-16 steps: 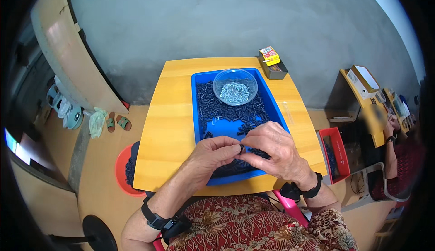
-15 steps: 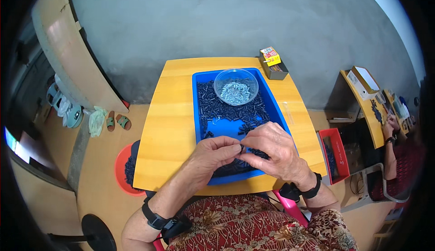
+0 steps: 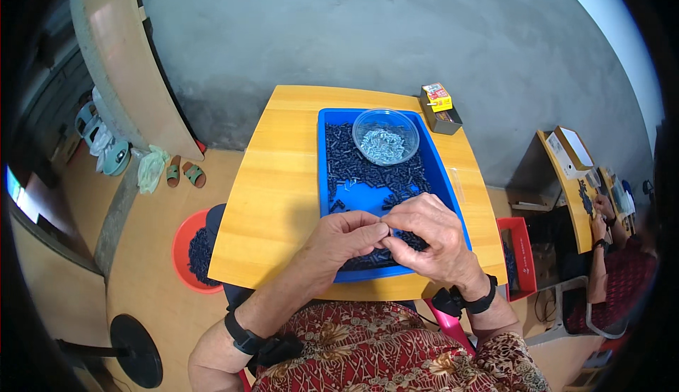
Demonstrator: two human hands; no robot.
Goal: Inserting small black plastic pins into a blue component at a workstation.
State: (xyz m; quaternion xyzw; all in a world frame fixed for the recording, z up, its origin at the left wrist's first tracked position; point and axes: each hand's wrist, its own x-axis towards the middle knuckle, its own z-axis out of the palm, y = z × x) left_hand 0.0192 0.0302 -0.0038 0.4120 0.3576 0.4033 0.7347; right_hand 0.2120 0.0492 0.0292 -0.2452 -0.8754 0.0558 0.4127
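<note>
Over the near part of a blue tray [image 3: 324, 159], my left hand [image 3: 343, 242] and my right hand [image 3: 433, 235] meet fingertip to fingertip. Both are closed in a pinch, and the fingers almost wholly cover what lies between them. Many small black cylindrical plastic parts [image 3: 350, 155] lie in the tray, with a patch of bare blue bottom in front of my hands. A clear round bowl [image 3: 358, 137] stands on the parts at the tray's far end. It contains many small silvery metal pieces [image 3: 382, 146].
The tray rests on a yellow wooden table [image 3: 262, 201]. A grey box [image 3: 445, 122] with a yellow-red packet is at its far right corner. Red tubs of black parts stand left [image 3: 180, 250] and right [image 3: 522, 250]. Another person [image 3: 615, 279] works at a table on the right.
The view has shifted, so the table sits slightly farther right. My hands remain together over the tray; the dark bit that showed at my left fingertips is now covered by fingers.
</note>
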